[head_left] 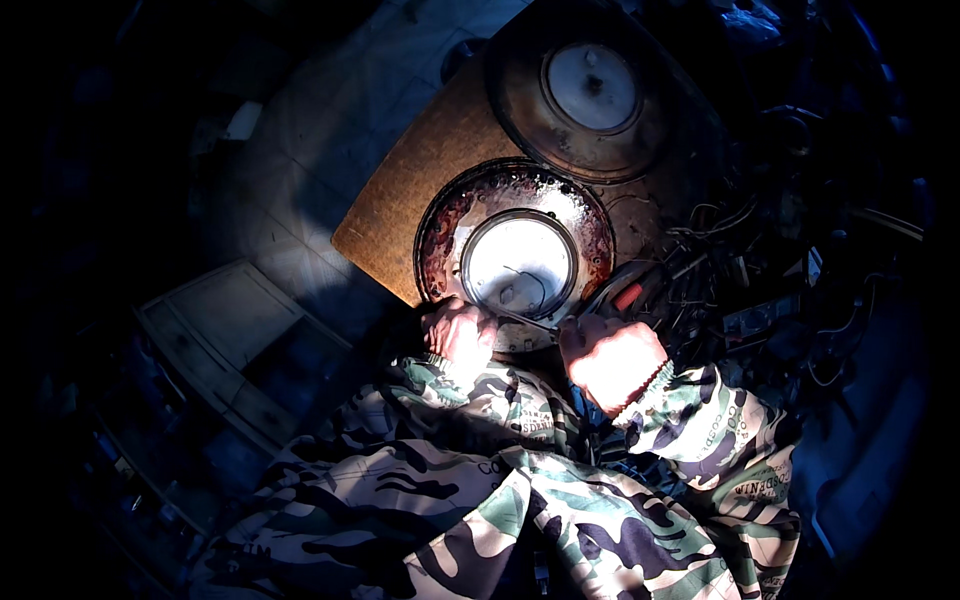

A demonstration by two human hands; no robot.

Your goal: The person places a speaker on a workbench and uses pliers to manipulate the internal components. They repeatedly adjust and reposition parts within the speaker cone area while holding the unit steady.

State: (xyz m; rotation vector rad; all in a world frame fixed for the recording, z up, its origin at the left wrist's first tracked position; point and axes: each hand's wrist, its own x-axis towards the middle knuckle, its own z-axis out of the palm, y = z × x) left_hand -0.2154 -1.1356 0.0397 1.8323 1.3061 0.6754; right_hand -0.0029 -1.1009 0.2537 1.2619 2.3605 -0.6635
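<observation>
A round metal appliance (445,240) with a mottled red-brown ring and a bright centre lies on a brown board (385,225); a curved wire shows in its centre. My left hand (462,332) is closed at its lower-left rim, and my right hand (610,355) is closed at the lower right. A thin dark rod (530,323) runs between them, apparently held by both; the fingertips are hard to make out. A red-handled tool (627,296) lies just beyond my right hand.
A second round appliance (520,95) with a pale centre sits at the board's far end. Dark tangled wires and tools (740,270) crowd the right side. A pale panel-like object (205,300) is at lower left, and tiled floor (300,150) shows beyond the board's left edge.
</observation>
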